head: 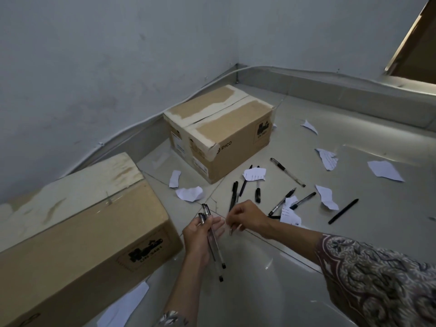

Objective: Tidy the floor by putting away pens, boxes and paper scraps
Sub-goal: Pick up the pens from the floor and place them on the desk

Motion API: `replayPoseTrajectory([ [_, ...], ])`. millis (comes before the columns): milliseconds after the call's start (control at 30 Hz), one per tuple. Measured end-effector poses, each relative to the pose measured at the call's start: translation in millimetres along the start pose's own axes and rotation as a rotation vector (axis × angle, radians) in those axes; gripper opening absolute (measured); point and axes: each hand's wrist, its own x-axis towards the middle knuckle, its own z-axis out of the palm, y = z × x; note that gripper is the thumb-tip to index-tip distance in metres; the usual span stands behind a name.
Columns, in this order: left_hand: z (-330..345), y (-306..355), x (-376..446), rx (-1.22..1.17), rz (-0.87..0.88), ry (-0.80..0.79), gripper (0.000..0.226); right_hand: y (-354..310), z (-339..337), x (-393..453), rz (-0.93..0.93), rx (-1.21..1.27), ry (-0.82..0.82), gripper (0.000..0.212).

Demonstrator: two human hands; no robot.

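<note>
Pen-gathering step: left hand (198, 234) grasps a pen bundle (212, 241); right hand (245, 217) pinches another pen (232, 228). Next, I judge, add it to the bundle, then collect the loose pens (286, 172).

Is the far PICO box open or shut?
Shut: the top flaps of the PICO box lie flat, meeting along the centre seam.

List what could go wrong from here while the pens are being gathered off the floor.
1. The left hand holds a loose fan of clear-barrelled black pens; adding more could let one slip out.
2. The right hand pinches a pen by its end, a weak grip for passing it across.
3. Two black pens lie partly under a torn white paper scrap near the brown cardboard box, so they may be overlooked.
</note>
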Motion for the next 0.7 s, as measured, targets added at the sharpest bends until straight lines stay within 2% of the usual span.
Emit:
replayPoseTrajectory([
  [67,-2.9,2.9,4.0,-0.019,0.002,-0.013,0.012,4.1,-6.9,14.7,0.003,-0.109,0.133,0.015],
  [133,-5.3,5.3,7.9,0.010,0.020,-0.021,0.008,9.6,-10.9,30.6,0.026,-0.171,0.214,0.009],
  [267,-6.4,7.5,14.7,0.064,0.038,-0.014,0.009,14.2,-14.8,46.5,-0.045,-0.385,0.240,0.017],
  [400,-5.5,7.1,21.3,0.093,0.036,-0.030,0.016,22.6,-15.6,51.2,-0.314,-0.803,0.080,0.028],
  [533,-3.6,4.8,24.7,0.122,0.032,-0.020,0.015,31.0,-14.9,50.6,-0.729,-1.188,0.074,0.008],
  [567,-3.1,4.4,25.3,0.130,0.032,-0.018,0.014,30.1,-17.5,50.2,-0.777,-1.282,0.065,0.007],
  [667,-1.9,3.7,27.3,0.147,0.033,-0.021,0.012,28.9,-27.5,54.0,-0.913,-1.442,0.061,0.020],
  [700,-1.4,3.6,27.3,0.150,0.035,-0.020,0.010,26.7,-30.3,53.3,-0.930,-1.449,0.060,0.015],
])
